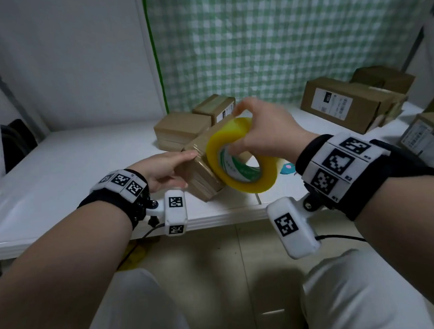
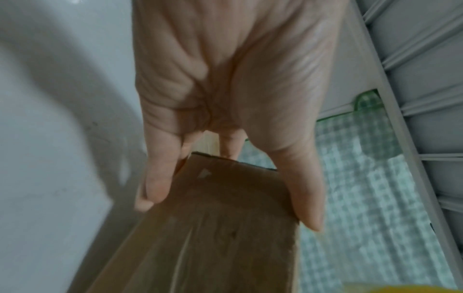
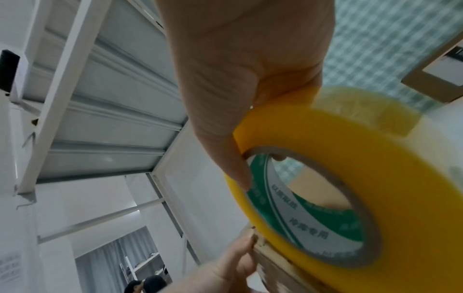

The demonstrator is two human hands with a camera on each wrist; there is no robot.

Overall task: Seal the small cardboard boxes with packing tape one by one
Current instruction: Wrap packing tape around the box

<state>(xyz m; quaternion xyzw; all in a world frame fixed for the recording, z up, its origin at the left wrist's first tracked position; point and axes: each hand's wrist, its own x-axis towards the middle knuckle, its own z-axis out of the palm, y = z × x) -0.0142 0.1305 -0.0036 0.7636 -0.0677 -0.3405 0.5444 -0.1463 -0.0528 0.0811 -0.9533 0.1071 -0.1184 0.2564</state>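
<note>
Item: small cardboard box (image 1: 200,170), brown, lifted off the white table (image 1: 67,157) and tilted, near the table's front edge at about the centre of the head view. Glossy tape already lies over its upper face. The left wrist view shows the same box (image 2: 213,228) from its near end.

Item: left hand (image 1: 161,171), at 9 o'clock of the box. Thumb lies along the upper edge, fingers curl under the lower edge; the box end is gripped between them. In the left wrist view the thumb and a finger (image 2: 155,184) sit on opposite sides of the box, narrow spread, matched to the box's width.

Item: roll of packing tape (image 1: 238,158), yellow, with a green-and-white printed core. It stands on edge against the box's right end, at 3 o'clock of the box, touching it. The right wrist view shows the roll (image 3: 375,158) with a clear strip drawn off its top.

Item: right hand (image 1: 262,131), at 1 o'clock of the roll. Thumb hooks inside the core, fingers wrap over the outer rim; the roll is pinched between them.

Item: two more small brown boxes (image 1: 181,131), closed, on the table at 12 o'clock of the held box, side by side and touching.

Item: larger boxes with white labels (image 1: 343,105), at 2 o'clock, well apart, at the table's far right.

Item: green checked curtain (image 1: 280,40), behind the table.
</note>
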